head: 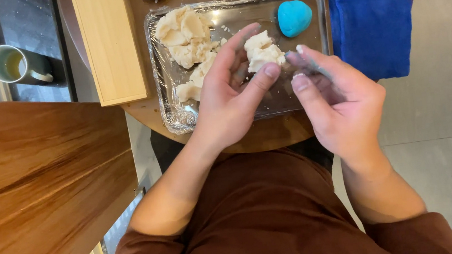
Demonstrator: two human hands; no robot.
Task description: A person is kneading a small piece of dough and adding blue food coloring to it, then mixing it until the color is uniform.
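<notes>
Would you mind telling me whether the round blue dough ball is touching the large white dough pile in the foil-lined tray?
Apart. The head view shows bare tray between the blue dough ball and the white dough pile.

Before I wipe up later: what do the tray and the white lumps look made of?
Tray: seemingly metal, wrapped in clear plastic film, judging by its crinkled, glossy rim. White lumps: soft, matte dough or clay, torn and crumbly; the left hand pinches one piece.

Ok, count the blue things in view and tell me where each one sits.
2. A blue dough ball lies in the far right corner of the foil-lined tray. A folded blue cloth lies on the table just right of the tray. The hands may hide more.
</notes>
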